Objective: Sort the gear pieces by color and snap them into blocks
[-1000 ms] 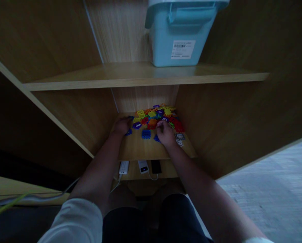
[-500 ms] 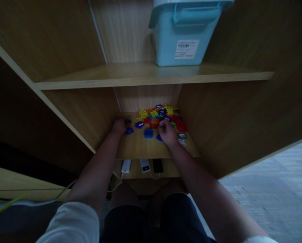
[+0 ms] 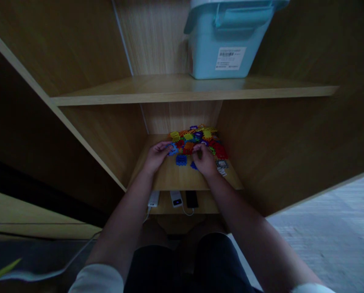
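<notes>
In front of you, a labelled blue bin (image 3: 230, 38) stood on the upper shelf (image 3: 157, 86); below, you had two white devices (image 3: 175, 197) and a black device (image 3: 192, 198).

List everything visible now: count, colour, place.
Storage box: 1, light blue, upper shelf
Shelves: at least 3, wood-toned, stacked
Heap of toothed pieces: many, mixed colours, middle shelf
Held piece: 1 visible, blue, heap's left
Loose pieces: 2, blue, before the heap
Small pieces: 2, grey and white, heap's right front
Devices: 3, two white, one black, lower shelf
Cables: at least 2, white, lower shelf, lower left
Strip: 1, yellow-green, lower left
Floor: 1, grey, right
Left hand: 1, bare, gripping held piece
Right hand: 1, bare, at heap, grip unclear
Sleeves: 2, white, lower edge
Shorts: 1, dark, bottom
</notes>
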The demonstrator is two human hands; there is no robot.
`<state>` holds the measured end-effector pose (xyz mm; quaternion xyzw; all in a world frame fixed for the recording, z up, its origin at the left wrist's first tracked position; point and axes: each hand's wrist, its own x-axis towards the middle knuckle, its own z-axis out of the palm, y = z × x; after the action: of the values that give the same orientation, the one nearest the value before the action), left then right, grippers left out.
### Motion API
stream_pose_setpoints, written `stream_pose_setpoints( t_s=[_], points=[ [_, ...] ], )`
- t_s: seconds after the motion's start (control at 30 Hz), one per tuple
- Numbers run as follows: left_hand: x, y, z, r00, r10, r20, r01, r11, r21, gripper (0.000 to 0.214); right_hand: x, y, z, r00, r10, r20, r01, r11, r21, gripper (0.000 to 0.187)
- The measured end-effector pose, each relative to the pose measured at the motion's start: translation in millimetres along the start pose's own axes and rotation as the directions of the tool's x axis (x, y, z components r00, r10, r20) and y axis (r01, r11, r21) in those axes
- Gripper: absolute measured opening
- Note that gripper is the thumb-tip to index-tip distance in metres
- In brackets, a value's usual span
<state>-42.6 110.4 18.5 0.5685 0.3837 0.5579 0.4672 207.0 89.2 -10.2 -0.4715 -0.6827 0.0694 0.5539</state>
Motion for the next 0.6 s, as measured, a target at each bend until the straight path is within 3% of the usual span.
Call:
stream_pose_setpoints(
  t_s=[0.13, 0.3, 0.43, 0.6],
  points=[
    [-15.5, -4.3, 13.0, 0.998, -0.053, 0.023, 0.055, 0.991, -0.121, 0.058, -1.5, -12.6, -5.9, 0.993, -0.114, 0.040, 0.112, 0.993, 0.035, 0.014],
    [-19.8, -3.6, 4.8, 0.990, -0.139, -0.028, 0.127, 0.959, -0.253, 0.055, -4.8, -30.6, -12.0, 0.972, -0.217, 0.091, 0.210, 0.974, 0.084, 0.017],
    [-24.1, -1.2, 5.8, 0.984, -0.177, 0.019, 0.177, 0.965, -0.196, 0.054, -5.0, -38.4, -12.4, 0.954, -0.256, 0.155, 0.234, 0.961, 0.145, 0.027],
    [-27.0, -6.2, 11.1, 0.977, -0.152, 0.150, 0.169, 0.979, -0.110, 0.055, -3.7, -41.0, -11.8, 0.935, -0.189, 0.301, 0.143, 0.975, 0.167, 0.029]
  ],
)
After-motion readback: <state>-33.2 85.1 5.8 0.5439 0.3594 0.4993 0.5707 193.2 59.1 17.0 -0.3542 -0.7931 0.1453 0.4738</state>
